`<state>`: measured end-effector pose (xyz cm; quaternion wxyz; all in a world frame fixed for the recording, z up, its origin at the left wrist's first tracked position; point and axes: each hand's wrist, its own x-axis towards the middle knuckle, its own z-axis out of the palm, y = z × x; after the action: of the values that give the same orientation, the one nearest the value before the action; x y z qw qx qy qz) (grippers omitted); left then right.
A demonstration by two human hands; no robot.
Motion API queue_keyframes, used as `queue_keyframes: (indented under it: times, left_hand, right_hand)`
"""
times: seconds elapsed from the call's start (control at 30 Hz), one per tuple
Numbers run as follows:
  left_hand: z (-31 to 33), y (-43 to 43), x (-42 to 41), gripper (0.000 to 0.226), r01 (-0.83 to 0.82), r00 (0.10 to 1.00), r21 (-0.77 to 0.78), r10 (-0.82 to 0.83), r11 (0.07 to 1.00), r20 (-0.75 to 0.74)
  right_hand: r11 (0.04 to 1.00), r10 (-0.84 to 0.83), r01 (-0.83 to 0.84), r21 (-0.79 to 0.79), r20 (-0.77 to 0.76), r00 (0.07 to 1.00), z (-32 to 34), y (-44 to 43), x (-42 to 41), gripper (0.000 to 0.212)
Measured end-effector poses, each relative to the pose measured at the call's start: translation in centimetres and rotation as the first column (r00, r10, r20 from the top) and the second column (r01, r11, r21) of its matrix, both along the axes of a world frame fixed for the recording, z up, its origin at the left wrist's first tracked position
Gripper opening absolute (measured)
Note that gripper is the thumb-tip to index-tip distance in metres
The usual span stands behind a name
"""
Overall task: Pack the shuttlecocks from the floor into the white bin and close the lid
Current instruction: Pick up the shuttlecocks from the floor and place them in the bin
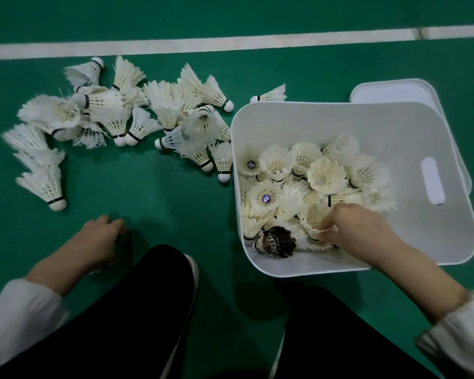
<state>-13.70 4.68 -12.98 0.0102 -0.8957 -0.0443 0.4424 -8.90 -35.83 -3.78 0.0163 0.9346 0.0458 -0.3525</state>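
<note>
1. Dark-trousered legs (pixel 137 310) are seen closest, crouched over the green floor (pixel 148 192), with white sleeves (pixel 17 310) at the lower corners.
2. The right hand (pixel 359 231) is reached down into the white bin (pixel 394 127), and its fingertips are pinched on the feathers of a white shuttlecock (pixel 315 228) lying on top of the load.
3. The left hand (pixel 99 239) is held low over the floor, well apart from the right, with its fingers curled downward. Whether anything is gripped beneath it cannot be told.
4. Inside the bin, a crowded layer of shuttlecocks (pixel 326 176) is seen. One dark-feathered shuttlecock (pixel 278 242) lies by the near wall.
5. To the left of the bin, a loose heap (pixel 137 116) is spread across the floor, its nearest pieces touching the bin's side. A few strays lie towards the far left.
6. The lid (pixel 394 90) is set on the floor behind the bin, partly hidden by it, with a white court line (pixel 230 45) beyond.
7. Packing is judged well under way but unfinished. A sizeable share has been binned, the heap is yet to be moved, and the lid is yet to be fitted.
</note>
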Motion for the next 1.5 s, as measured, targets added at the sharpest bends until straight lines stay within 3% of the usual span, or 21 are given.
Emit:
queue_keyframes:
  times: [0.17,0.27,0.33,0.4,0.47,0.57,0.67,0.73,0.8,0.9,1.03,1.1,1.13,1.2,1.23,1.27,1.33,1.5]
  left_hand:
    - [-0.2,-0.1,0.2,0.042,-0.018,0.997,-0.052,0.022,0.998,0.077]
    - [0.2,-0.1,0.6,0.037,-0.041,0.993,-0.086,0.050,0.995,0.111]
    - [0.7,-0.2,0.8,0.038,-0.018,0.994,-0.037,0.022,0.999,0.106]
    - [1.0,-0.1,0.8,0.043,0.010,0.996,0.051,-0.014,0.999,0.085]
    - [1.1,-0.1,0.5,0.050,-0.010,1.000,0.140,0.012,0.990,-0.014]
    - [0.9,0.6,-0.4,0.051,-0.045,0.993,0.179,0.064,0.983,-0.100]
    - [0.5,2.2,-0.2,0.035,-0.111,0.991,0.101,0.103,0.989,0.085]
    - [0.8,2.8,0.7,0.026,-0.257,0.923,-0.072,0.267,0.964,0.276]
    - [1.9,2.2,1.8,0.023,-0.389,0.781,-0.352,0.508,0.851,0.364]
    - [3.4,1.1,3.5,0.025,-0.389,0.648,-0.612,0.677,0.689,0.350]
    - [3.5,1.9,4.4,0.020,-0.393,0.647,-0.787,0.751,0.475,0.130]
    - [3.4,3.8,4.4,0.015,-0.437,0.539,-0.844,0.841,0.312,0.032]
    - [3.1,5.4,4.4,0.016,-0.421,0.463,-0.833,0.874,0.360,0.144]
    - [2.1,9.0,4.2,0.026,-0.433,0.377,-0.584,0.727,0.686,0.574]
    - [1.5,10.6,4.0,0.032,-0.460,0.393,-0.436,0.617,0.774,0.681]
    - [0.8,11.6,3.8,0.037,-0.478,0.439,-0.357,0.570,0.803,0.695]
    - [-0.5,12.3,3.5,0.039,-0.488,0.508,-0.352,0.588,0.799,0.630]
    - [-1.1,10.9,2.9,0.019,-0.424,0.432,-0.421,0.588,0.802,0.684]
  right_hand:
    - [0.997,0.051,-0.053,-0.054,-0.035,0.998,1.8,0.6,-0.2,0.044]
    - [0.995,0.096,-0.095,-0.018,0.116,0.989,4.0,2.4,0.5,0.043]
    - [0.980,0.125,-0.164,0.111,0.299,0.946,5.4,4.4,0.9,0.030]
    - [0.917,0.168,-0.298,0.265,0.422,0.891,6.7,7.1,1.3,0.021]
    - [0.823,0.249,-0.426,0.375,0.435,0.865,7.6,9.9,1.6,0.023]
    - [0.697,0.412,-0.589,0.409,0.444,0.796,7.5,14.1,2.1,0.028]
    - [0.621,0.515,-0.641,0.450,0.382,0.767,5.8,18.3,2.4,0.025]
    - [0.647,0.512,-0.585,0.489,0.290,0.808,4.0,21.3,2.5,0.028]
    - [0.674,0.472,-0.522,0.523,0.238,0.849,2.6,24.4,2.0,0.036]
    - [0.685,0.432,-0.482,0.546,0.228,0.872,-0.3,27.9,1.0,0.044]
    - [0.702,0.289,-0.395,0.592,0.271,0.918,-2.8,29.1,1.4,0.038]
    - [0.734,0.271,-0.387,0.558,0.281,0.921,-3.9,28.8,2.2,0.032]
    - [0.757,0.280,-0.393,0.522,0.284,0.917,-4.5,28.6,2.6,0.028]
    - [0.802,0.249,-0.349,0.484,0.260,0.933,-5.5,28.4,3.6,0.019]
    - [0.822,0.213,-0.308,0.480,0.242,0.947,-5.9,28.4,4.0,0.015]
    - [0.839,0.178,-0.267,0.474,0.225,0.958,-6.0,28.3,4.5,0.015]
    - [0.862,0.141,-0.223,0.455,0.207,0.968,-6.4,28.1,5.3,0.018]
    - [0.871,0.145,-0.205,0.445,0.166,0.975,-6.7,28.1,6.1,0.026]
